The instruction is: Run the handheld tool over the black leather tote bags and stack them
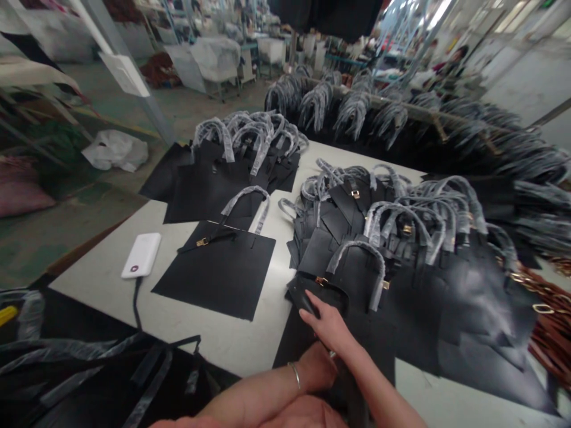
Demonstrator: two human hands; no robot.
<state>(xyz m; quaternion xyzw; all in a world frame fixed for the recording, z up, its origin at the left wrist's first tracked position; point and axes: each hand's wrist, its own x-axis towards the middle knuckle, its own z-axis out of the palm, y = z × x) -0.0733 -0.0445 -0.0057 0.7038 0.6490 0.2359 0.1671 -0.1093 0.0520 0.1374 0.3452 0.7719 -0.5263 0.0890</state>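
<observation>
My right hand point(329, 326) reaches in from the lower right, its fingers closed around a black leather strap point(301, 292) with a gold buckle point(321, 280) beside it. My left hand point(317, 365), with a silver bangle at the wrist, is close below it; its fingers are curled and mostly hidden, so what they hold cannot be made out. Under and beyond the hands lies a black leather bag panel point(289, 342). Just past them another black panel has a plastic-wrapped handle point(377, 267). To the left, a single black panel point(223, 270) with a wrapped handle and buckled strap lies flat.
A white power bank point(141, 255) with a black cable lies on the pale table point(196, 321) at left. Piles of handled black panels point(214, 178) cover the back and right. Brown straps point(553, 321) sit far right. A metal post point(134, 77) stands behind the table.
</observation>
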